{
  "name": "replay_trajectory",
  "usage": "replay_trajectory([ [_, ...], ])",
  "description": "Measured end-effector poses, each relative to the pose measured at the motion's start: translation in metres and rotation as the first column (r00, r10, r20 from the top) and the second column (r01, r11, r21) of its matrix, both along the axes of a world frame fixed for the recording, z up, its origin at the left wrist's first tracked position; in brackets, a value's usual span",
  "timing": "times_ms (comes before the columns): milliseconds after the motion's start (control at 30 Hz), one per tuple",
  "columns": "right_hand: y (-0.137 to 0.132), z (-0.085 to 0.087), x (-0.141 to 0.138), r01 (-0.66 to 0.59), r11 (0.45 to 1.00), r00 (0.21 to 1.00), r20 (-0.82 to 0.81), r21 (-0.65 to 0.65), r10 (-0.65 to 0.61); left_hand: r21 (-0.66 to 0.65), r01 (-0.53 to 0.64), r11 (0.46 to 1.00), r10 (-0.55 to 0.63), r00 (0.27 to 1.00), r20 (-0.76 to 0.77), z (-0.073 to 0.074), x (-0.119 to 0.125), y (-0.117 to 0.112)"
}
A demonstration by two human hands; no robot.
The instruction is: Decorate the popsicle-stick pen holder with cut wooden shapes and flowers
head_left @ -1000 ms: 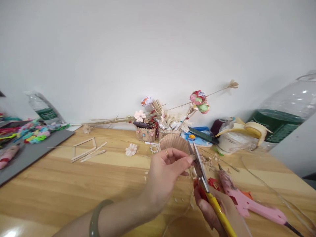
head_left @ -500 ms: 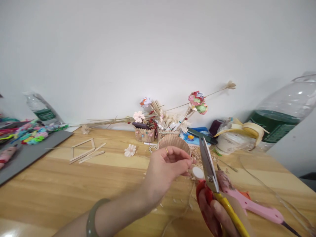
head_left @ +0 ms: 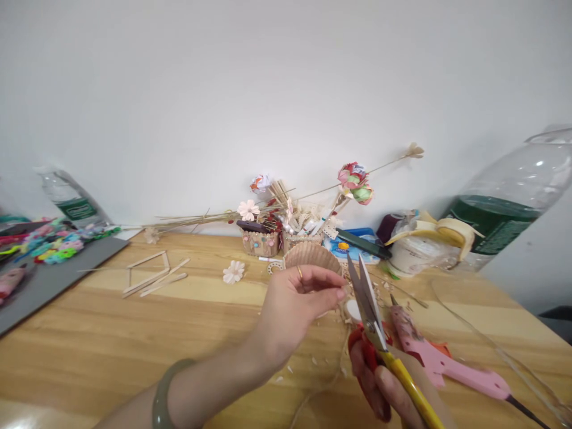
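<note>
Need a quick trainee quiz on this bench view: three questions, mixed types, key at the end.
1. Which hand holds the scissors?
2. True or false: the scissors are fully closed.
3. In the head view, which lies to the right of the scissors?
a) the loose pale flower
b) the pink glue gun
c) the frame of thin sticks

Key
1. The right hand.
2. False; they stand partly open.
3. b

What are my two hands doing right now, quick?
Left hand: closed in a fingertip pinch; can't tell what, if anything, is in it.
Right hand: closed, holding metal-bladed scissors with red and yellow handles, slightly open.
</note>
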State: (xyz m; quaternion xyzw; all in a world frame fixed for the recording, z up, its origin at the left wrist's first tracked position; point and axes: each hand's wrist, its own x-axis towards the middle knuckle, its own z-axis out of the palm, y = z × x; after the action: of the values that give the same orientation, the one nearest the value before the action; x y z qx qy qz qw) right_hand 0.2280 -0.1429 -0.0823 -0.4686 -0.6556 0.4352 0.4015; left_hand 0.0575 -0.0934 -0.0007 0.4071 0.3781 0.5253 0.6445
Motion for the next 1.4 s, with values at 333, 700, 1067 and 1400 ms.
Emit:
replay_trajectory([
  [333,0.014,-0.016,0.003,-0.079,0.994,0.995,0.055,-0.079,0.084,0.016,-0.019,1.000,0.019,1.000,-0.008,0.000,0.001,-0.002],
  [700,0.000,0.010,-0.007,0.084,0.995,0.993,0.083,0.045,-0.088,-0.081,0.005,0.997,-0.005,1.000,-0.005,0.002,0.002,-0.006],
  [1067,0.001,-0.001,-0.001,0.177,0.976,0.968,0.160,0.126,-0.196,-0.070,0.005,0.998,-0.006,1.000,-0.007,0.003,0.001,-0.004],
  [1400,0.001,0.029,-0.013,0.108,0.986,0.960,0.243,0.126,-0.136,-0.045,-0.001,0.999,-0.001,0.998,-0.061,0.004,-0.001,-0.003],
])
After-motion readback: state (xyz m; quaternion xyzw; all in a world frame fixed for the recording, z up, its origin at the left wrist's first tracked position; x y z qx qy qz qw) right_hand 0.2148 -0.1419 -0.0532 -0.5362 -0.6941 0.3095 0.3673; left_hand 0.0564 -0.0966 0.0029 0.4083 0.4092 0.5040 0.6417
